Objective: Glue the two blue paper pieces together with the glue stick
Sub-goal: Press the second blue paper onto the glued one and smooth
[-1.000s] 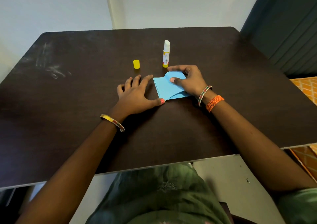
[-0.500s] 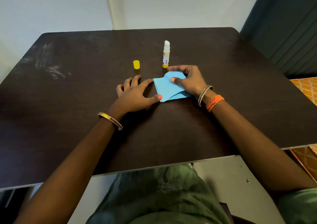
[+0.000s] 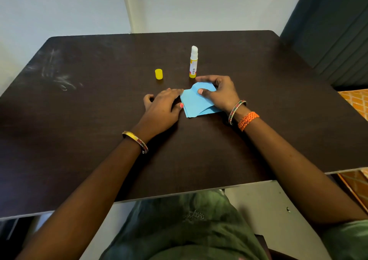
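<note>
Since a second ago the left hand (image 3: 162, 108) has drawn its fingers in: they were spread flat on the worktop (image 3: 99, 140) with the index reaching to the paper's far left corner, and now they lie closer together and more curled, the little finger tucked apart at the left. Its thumb, with a pink nail, still touches the left edge of the blue paper pieces (image 3: 196, 105); the hand grips nothing and rests loosely on the dark surface. The right hand (image 3: 219, 94) has barely shifted. Its fingers arch over the far edge of the top sheet while the thumb presses down on the upper face, so the sheet is pinched and its far part bows up. The two sheets lie stacked and slightly fanned at the centre of the worktop, the lower one showing along the near right edge. The glue stick (image 3: 193, 62) stands upright and uncapped just beyond the right hand's fingers, where it stood before, and its yellow cap (image 3: 158, 74) sits to the left, apart from it.
</note>
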